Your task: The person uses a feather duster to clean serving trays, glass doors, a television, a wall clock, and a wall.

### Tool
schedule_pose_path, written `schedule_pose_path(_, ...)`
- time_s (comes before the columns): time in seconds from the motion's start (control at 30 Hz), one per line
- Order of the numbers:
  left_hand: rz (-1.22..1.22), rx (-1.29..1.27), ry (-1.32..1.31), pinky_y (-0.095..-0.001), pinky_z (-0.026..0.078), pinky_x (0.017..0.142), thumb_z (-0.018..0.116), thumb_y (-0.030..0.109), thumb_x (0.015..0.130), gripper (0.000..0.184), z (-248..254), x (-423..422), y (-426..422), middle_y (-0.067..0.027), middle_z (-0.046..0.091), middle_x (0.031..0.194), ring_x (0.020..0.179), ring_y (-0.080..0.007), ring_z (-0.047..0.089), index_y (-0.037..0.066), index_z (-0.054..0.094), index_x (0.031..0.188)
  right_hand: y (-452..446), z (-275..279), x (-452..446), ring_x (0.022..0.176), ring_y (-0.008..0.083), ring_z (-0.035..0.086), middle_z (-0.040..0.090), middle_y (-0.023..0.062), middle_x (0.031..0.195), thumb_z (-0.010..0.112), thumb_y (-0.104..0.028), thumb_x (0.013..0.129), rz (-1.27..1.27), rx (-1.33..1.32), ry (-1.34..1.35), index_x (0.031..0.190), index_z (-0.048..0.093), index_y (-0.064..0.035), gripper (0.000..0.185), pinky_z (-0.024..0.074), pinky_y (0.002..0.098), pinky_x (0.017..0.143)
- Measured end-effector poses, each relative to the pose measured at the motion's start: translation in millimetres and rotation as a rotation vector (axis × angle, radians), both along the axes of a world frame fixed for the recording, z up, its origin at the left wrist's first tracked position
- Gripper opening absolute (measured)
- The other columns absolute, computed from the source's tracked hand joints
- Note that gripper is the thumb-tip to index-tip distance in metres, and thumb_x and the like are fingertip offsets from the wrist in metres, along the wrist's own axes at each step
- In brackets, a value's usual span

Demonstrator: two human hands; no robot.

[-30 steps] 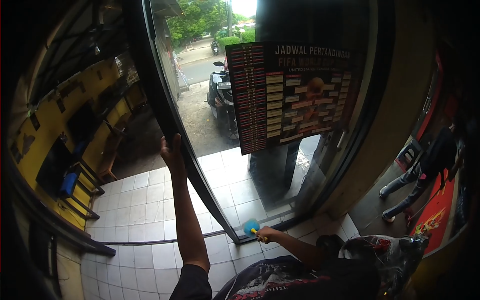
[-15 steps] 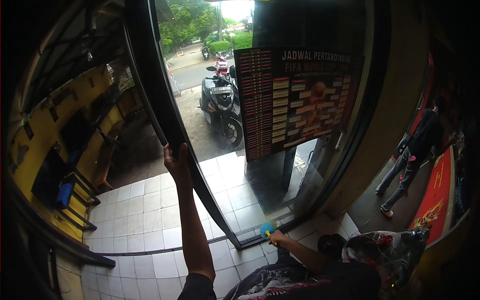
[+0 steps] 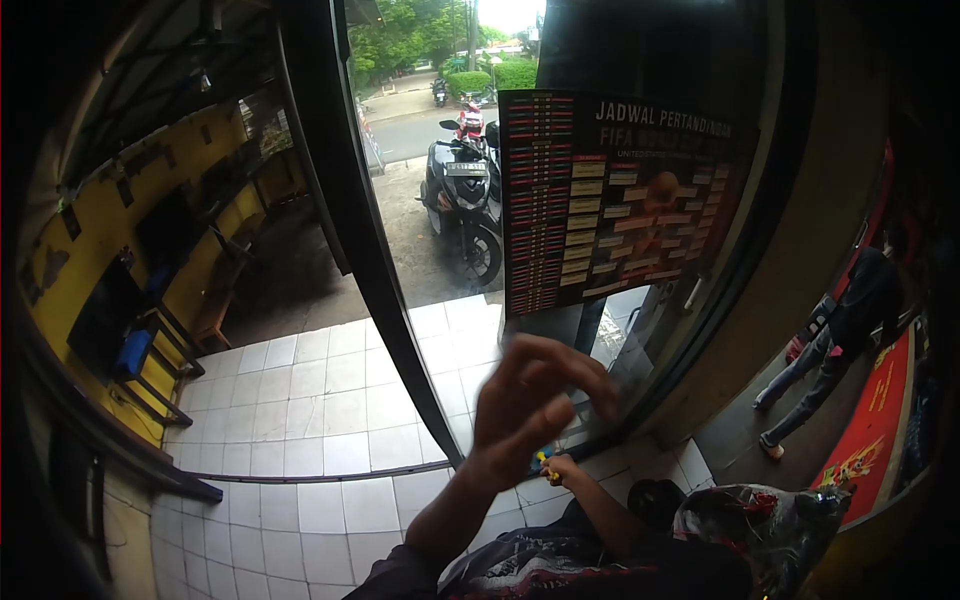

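The duster [image 3: 544, 460] is low in the view, just right of centre, near the foot of the glass pane [image 3: 440, 275], and the person's right hand [image 3: 567, 469] holds it by its yellow handle. The handle's long axis runs on a slant, from the fist at the lower right to the blue head [image 3: 537, 464] at the upper left, so the head end points up and to the left, away from the wrist. Only a sliver of the blue head shows, since the left hand [image 3: 527, 405] stands in front of it; whether it touches the glass or the door frame [image 3: 370, 275], I cannot tell. The right hand's fingers are pressed together around the handle.

The left hand is raised nearer the camera, a little blurred, between the camera and the pane. Its fingers are spread loosely and bent over towards the right, with the thumb apart from them, and its wrist slants down to a dark sleeve [image 3: 405, 568].

A black poster [image 3: 620, 200] with a match schedule is on the pane above the left hand. Through the glass, a motorcycle [image 3: 462, 195] faces the door. White floor tiles [image 3: 310, 405] lie to the left, and a clear plastic bag [image 3: 765, 515] is at the lower right. Farther right, another person [image 3: 865, 295] in dark clothes stands beside a red table [image 3: 885, 410].
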State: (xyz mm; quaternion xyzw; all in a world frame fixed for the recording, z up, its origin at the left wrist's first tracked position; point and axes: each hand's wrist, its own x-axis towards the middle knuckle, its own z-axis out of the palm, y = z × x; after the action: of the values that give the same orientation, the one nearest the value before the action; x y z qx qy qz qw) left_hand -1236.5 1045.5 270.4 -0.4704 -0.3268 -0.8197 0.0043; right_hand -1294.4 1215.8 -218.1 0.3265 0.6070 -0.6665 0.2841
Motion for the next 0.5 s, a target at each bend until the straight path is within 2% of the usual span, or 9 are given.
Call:
schedule_pose_path(0.07, -0.609, 0.063, -0.044, -0.0390, 0.042, 0.080, 0.049, 0.042, 0.086, 0.052, 10, 37, 29, -0.0173, 0.055, 0.094, 0.091, -0.0253, 0.055, -0.001, 0.035, 0.111, 15, 4, -3, 0.040, 0.0122, 0.044, 0.050, 0.0043, 0.057, 0.052, -0.013, 0.084, 0.183, -0.084, -0.045, 0.087, 0.052, 0.0015, 0.014, 0.0360, 0.0271, 0.036)
schedule_pose_path(0.1, -0.769, 0.134, -0.059, -0.0403, 0.041, 0.081, 0.051, 0.043, 0.084, 0.054, 17, 50, 41, -0.0179, 0.055, 0.096, 0.093, -0.0266, 0.055, -0.001, 0.035, 0.112, 14, 34, -2, 0.040, 0.0091, 0.042, 0.048, 0.0000, 0.055, 0.052, -0.015, 0.086, 0.346, -0.171, -0.085, 0.090, 0.054, 0.0017, 0.018, 0.0357, 0.0247, 0.037)
schedule_pose_path(0.13, -0.932, 0.196, -0.077, -0.0416, 0.040, 0.082, 0.053, 0.044, 0.083, 0.057, 24, 63, 54, -0.0184, 0.056, 0.098, 0.095, -0.0279, 0.055, -0.001, 0.036, 0.113, 20, 66, 7, 0.039, 0.0076, 0.040, 0.046, 0.0011, 0.057, 0.048, -0.010, 0.086, 0.203, -0.489, -0.153, 0.081, 0.046, -0.0023, 0.010, 0.0330, 0.0196, 0.035)
schedule_pose_path(0.2, -1.081, 0.277, -0.182, -0.0426, 0.040, 0.083, 0.058, 0.040, 0.081, 0.054, 36, 82, 74, -0.0189, 0.057, 0.098, 0.096, -0.0292, 0.055, -0.002, 0.040, 0.110, 36, 36, -1, 0.038, 0.0104, 0.040, 0.046, 0.0010, 0.057, 0.046, -0.010, 0.085, -0.101, -0.570, -0.198, 0.081, 0.045, -0.0049, 0.007, 0.0328, 0.0229, 0.033)
schedule_pose_path(0.23, -1.218, 0.319, -0.200, -0.0425, 0.032, 0.090, 0.052, 0.034, 0.084, 0.042, 38, 88, 89, -0.0232, 0.051, 0.105, 0.104, -0.0312, 0.048, 0.000, 0.040, 0.106, 38, 35, 1, 0.038, 0.0104, 0.040, 0.046, 0.0010, 0.057, 0.046, -0.010, 0.085, -0.078, -0.572, -0.212, 0.081, 0.045, -0.0049, 0.007, 0.0328, 0.0229, 0.033)
schedule_pose_path(0.3, -1.495, 0.392, -0.220, -0.0422, 0.018, 0.103, 0.040, 0.022, 0.092, 0.020, 44, 94, 118, -0.0319, 0.040, 0.120, 0.120, -0.0353, 0.036, 0.003, 0.039, 0.098, 44, 39, -2, 0.036, 0.0122, 0.039, 0.047, 0.0017, 0.056, 0.045, -0.010, 0.084, -0.453, -0.397, -0.100, 0.080, 0.045, -0.0066, 0.005, 0.0331, 0.0243, 0.032)
schedule_pose_path(0.33, -1.601, 0.414, -0.256, -0.0428, 0.013, 0.105, 0.037, 0.018, 0.093, 0.015, 47, 99, 127, -0.0337, 0.034, 0.124, 0.124, -0.0372, 0.029, 0.003, 0.039, 0.095, 48, 42, -4, 0.036, 0.0122, 0.039, 0.047, 0.0017, 0.056, 0.045, -0.010, 0.084, -0.437, -0.403, -0.102, 0.080, 0.045, -0.0066, 0.005, 0.0331, 0.0243, 0.032)
schedule_pose_path(0.4, -1.813, 0.449, -0.337, -0.0440, 0.002, 0.110, 0.031, 0.011, 0.095, 0.013, 53, 110, 146, -0.0372, 0.024, 0.132, 0.130, -0.0411, 0.015, 0.004, 0.039, 0.089, 52, 52, -4, 0.037, 0.0118, 0.040, 0.047, 0.0023, 0.056, 0.047, -0.011, 0.083, -0.481, -0.130, -0.074, 0.078, 0.045, -0.0078, 0.006, 0.0331, 0.0235, 0.033)
schedule_pose_path(0.5, -1.470, 0.341, -0.243, -0.0430, 0.006, 0.108, 0.032, 0.013, 0.095, 0.013, 59, 92, 162, -0.0352, 0.026, 0.129, 0.127, -0.0393, 0.019, 0.004, 0.039, 0.089, 63, 28, -3, 0.038, 0.0116, 0.041, 0.048, 0.0027, 0.056, 0.047, -0.011, 0.083, -0.368, -0.163, -0.062, 0.079, 0.047, -0.0066, 0.006, 0.0337, 0.0236, 0.034)
